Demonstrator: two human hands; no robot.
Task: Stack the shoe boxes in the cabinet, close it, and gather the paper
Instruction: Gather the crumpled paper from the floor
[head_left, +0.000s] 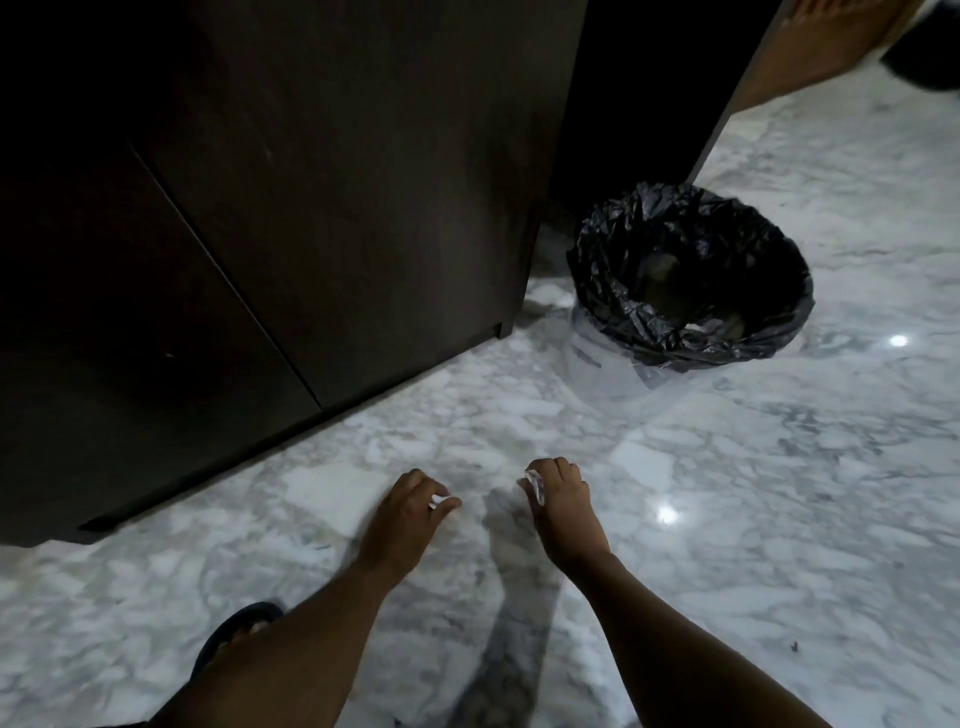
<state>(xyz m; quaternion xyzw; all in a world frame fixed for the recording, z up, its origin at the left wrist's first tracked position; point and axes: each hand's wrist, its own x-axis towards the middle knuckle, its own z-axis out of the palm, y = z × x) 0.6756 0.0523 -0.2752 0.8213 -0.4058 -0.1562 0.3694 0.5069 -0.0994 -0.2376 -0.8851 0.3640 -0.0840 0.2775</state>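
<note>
The dark wooden cabinet (291, 197) fills the upper left, its doors shut; no shoe boxes show. Low over the marble floor, my left hand (405, 512) is closed around a small white paper scrap (436, 501) that peeks out between thumb and fingers. My right hand (558, 499) sits a short way to its right, fingers curled around a crumpled piece of white paper (535, 486). Both hands hover in front of the cabinet's lower right corner.
A white bin with a black plastic liner (691, 275) stands on the floor to the right of the cabinet corner. A brown wooden panel (810, 52) leans in at top right. My sandalled foot (239, 629) is at bottom left. Polished marble floor (779, 519) stretches right.
</note>
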